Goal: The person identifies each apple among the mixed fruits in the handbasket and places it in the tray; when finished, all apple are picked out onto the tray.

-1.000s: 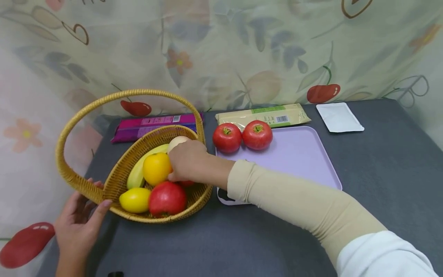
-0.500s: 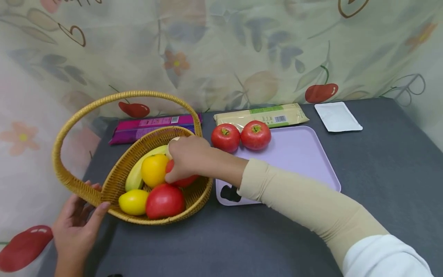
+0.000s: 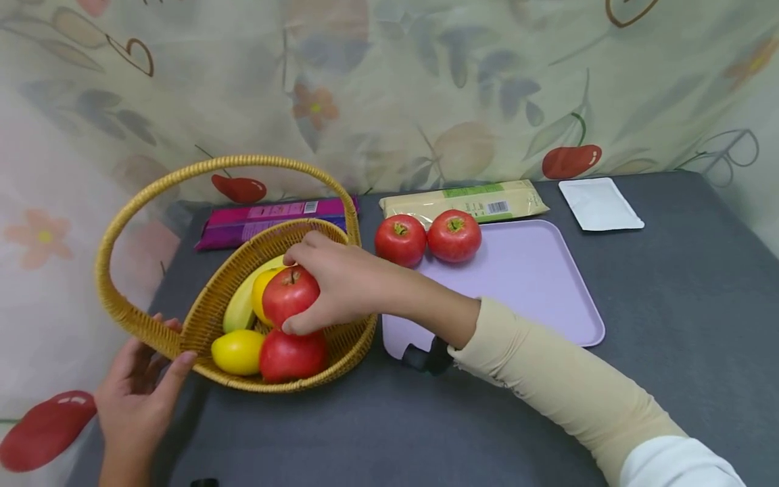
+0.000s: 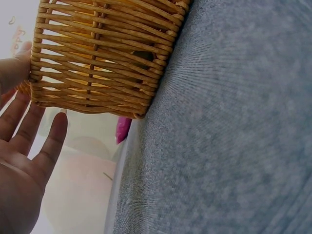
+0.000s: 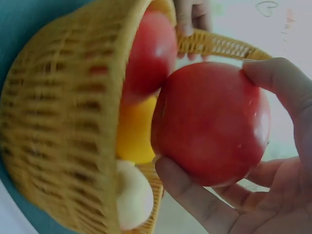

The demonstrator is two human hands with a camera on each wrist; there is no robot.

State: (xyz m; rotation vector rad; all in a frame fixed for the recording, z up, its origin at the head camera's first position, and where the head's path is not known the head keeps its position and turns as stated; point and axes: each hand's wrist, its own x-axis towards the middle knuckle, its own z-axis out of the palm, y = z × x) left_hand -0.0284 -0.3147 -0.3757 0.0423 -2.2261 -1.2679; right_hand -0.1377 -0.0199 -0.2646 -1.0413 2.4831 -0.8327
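My right hand [image 3: 337,281] holds a red apple [image 3: 289,296] between thumb and fingers, above the fruit in a wicker basket [image 3: 203,318]. In the right wrist view the held apple [image 5: 209,124] is level with the basket's rim. My left hand [image 3: 136,392] grips the basket at the left foot of its handle, thumb in front and fingers behind. Inside the basket lie another red apple [image 3: 294,356], a lemon [image 3: 237,352], a banana [image 3: 240,308] and a round yellow fruit [image 3: 260,297], partly hidden. A pale round fruit [image 5: 132,195] shows in the right wrist view.
Two red apples [image 3: 400,240] sit at the back left of a lilac tray [image 3: 517,270], right of the basket. Behind stand a purple packet [image 3: 262,220] and a beige packet [image 3: 487,203]. A white packet [image 3: 600,204] lies at the back right. A patterned cloth hangs behind the table.
My right hand has lifted the red apple up from among the fruit in the basket, and its forearm has shifted slightly right. My left hand stays on the basket.
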